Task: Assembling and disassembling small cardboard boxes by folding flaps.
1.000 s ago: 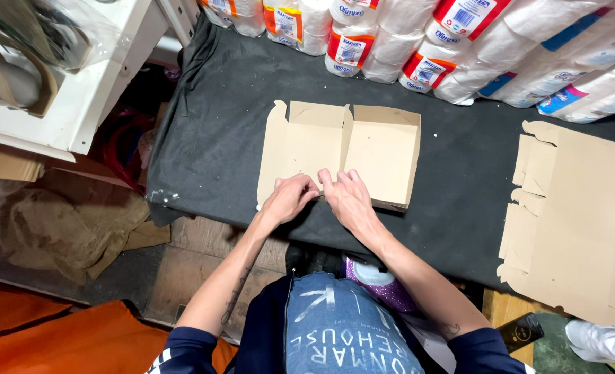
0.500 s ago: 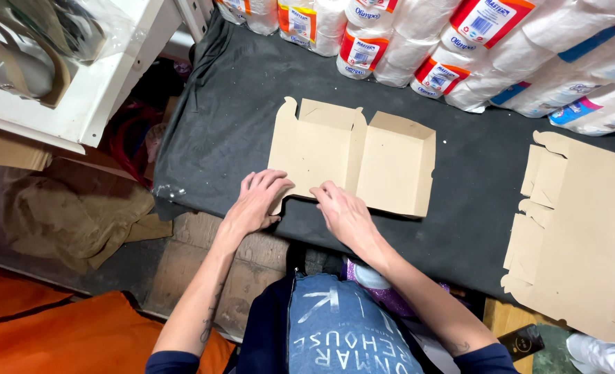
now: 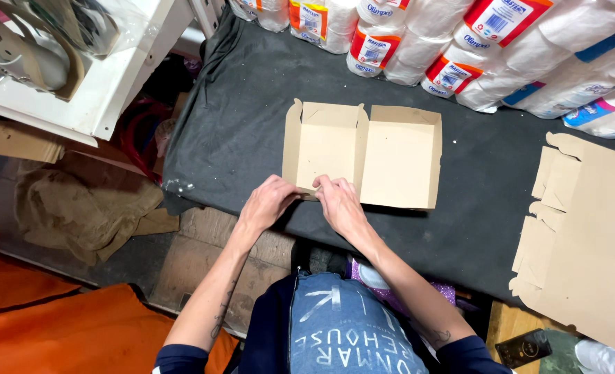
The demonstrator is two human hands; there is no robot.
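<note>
Worktop: dark cloth covers the worktop (image 3: 252, 125) across the middle of the frame.
Box: a flat brown box (image 3: 363, 154) lies open on the cloth in the middle, with some flaps standing up.
Left hand: the left hand (image 3: 269, 202) is at the bottom edge of the box, and its fingers pinch the low flap.
Right hand: the right hand (image 3: 338, 203) is just beside the left one, and its fingers hold the same edge.
Card: a flat cut-out card (image 3: 584, 242) lies at the right side, well apart from the box.
Rolls: white paper rolls (image 3: 418, 41) in packs line the top.
Shelf: a white shelf (image 3: 120, 76) is at the upper left.
Floor: orange cloth (image 3: 51, 325) lies at the lower left.
</note>
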